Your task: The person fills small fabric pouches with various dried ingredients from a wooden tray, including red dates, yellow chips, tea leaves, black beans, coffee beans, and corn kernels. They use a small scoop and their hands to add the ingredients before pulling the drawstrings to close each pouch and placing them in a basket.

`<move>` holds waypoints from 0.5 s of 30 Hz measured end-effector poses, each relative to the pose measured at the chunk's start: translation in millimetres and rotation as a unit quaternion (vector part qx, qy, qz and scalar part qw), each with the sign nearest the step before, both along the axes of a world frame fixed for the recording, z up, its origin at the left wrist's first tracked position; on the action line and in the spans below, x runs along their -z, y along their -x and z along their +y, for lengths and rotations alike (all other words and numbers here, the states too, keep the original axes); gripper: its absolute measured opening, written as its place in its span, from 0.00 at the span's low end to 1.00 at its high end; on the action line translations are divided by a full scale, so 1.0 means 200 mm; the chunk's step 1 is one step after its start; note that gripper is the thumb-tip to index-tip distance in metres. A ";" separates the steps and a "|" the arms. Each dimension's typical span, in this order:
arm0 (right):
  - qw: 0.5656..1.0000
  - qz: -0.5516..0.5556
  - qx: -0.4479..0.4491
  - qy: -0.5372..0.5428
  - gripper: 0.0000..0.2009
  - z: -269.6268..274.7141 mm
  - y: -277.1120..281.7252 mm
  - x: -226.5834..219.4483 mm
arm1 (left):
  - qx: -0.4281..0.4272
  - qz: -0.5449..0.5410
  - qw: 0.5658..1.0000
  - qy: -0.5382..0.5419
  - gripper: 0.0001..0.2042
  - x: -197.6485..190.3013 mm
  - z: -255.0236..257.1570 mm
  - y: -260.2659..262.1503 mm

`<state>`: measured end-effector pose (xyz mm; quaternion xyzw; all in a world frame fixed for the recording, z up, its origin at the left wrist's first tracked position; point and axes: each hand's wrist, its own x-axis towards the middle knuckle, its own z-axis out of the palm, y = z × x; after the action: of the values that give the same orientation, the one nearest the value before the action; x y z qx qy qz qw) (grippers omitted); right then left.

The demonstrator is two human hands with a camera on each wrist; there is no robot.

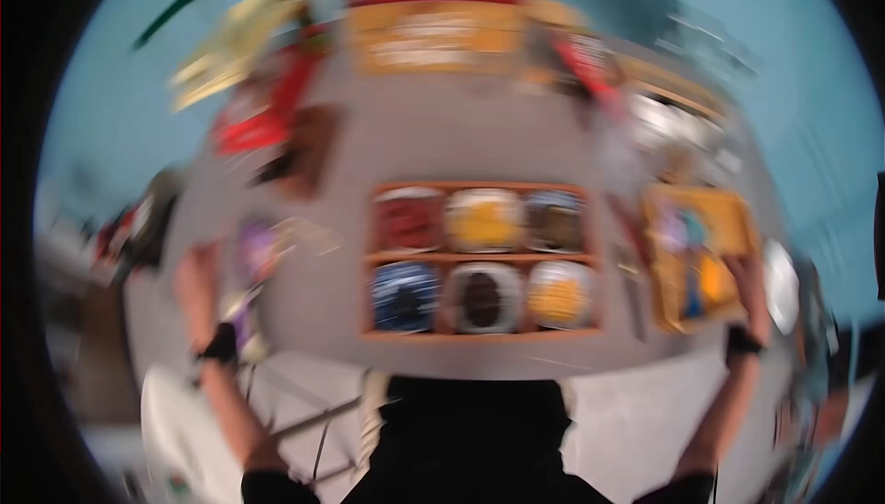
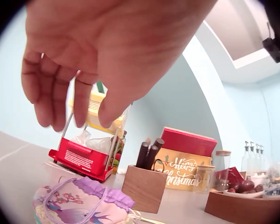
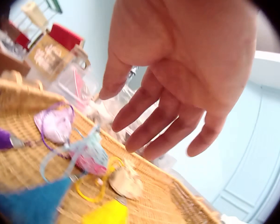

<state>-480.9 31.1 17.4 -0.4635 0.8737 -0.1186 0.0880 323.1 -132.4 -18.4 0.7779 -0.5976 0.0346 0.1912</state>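
My left hand [image 1: 196, 283] is over the left side of the table, fingers loosely bent and holding nothing. Beside it lies a purple and pink drawstring pouch [image 2: 74, 200] with a flowered print. On the other side, my right hand [image 3: 177, 70] hovers at the far-right edge of a wicker basket [image 3: 154, 205], its fingers spread and relaxed. Inside the basket are a lilac pouch [image 3: 56, 125], a pink and light-blue pouch [image 3: 91, 156], a beige pouch [image 3: 126, 182], and blue [image 3: 32, 203] and yellow [image 3: 107, 213] tassels.
A wooden compartment tray [image 1: 479, 258] with several bowls of coloured contents sits centrally. Behind the left pouch stand a wooden block [image 2: 143, 186] with dark-handled tools and a red stand [image 2: 79, 158]. A Christmas box [image 1: 438, 39] is at the back.
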 end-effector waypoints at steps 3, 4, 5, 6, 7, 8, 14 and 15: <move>0.996 0.089 0.016 0.014 0.14 0.02 0.17 0.04 | 0.115 0.090 0.989 0.040 0.11 0.16 -0.08 -0.01; 0.988 0.132 -0.005 0.073 0.17 0.02 0.18 0.08 | 0.167 0.127 0.975 0.075 0.10 0.12 -0.06 0.20; 0.990 0.121 0.029 0.066 0.18 -0.02 0.12 0.05 | 0.205 0.161 0.959 0.109 0.10 0.09 0.01 0.36; 0.994 0.086 0.015 0.072 0.18 -0.05 0.19 0.10 | 0.218 0.163 0.956 0.105 0.10 0.13 0.00 0.32; 0.994 0.084 0.023 0.072 0.18 -0.06 0.22 0.14 | 0.229 0.175 0.958 0.014 0.10 0.17 -0.03 0.22; 0.993 0.083 0.018 0.077 0.19 -0.09 0.25 0.17 | 0.232 0.183 0.952 -0.076 0.09 0.19 -0.05 0.17; 0.998 -0.001 0.054 -0.039 0.22 -0.26 0.27 0.22 | 0.217 0.200 0.956 0.012 0.04 0.06 0.06 0.64; 0.998 -0.001 0.057 -0.041 0.22 -0.25 0.29 0.23 | 0.242 0.183 0.953 0.023 0.03 0.05 0.08 0.66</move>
<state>-538.2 -18.8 -28.2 -0.4092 0.9026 -0.0882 0.1008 190.9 -116.9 -27.6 0.5987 -0.7216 -0.1420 0.3174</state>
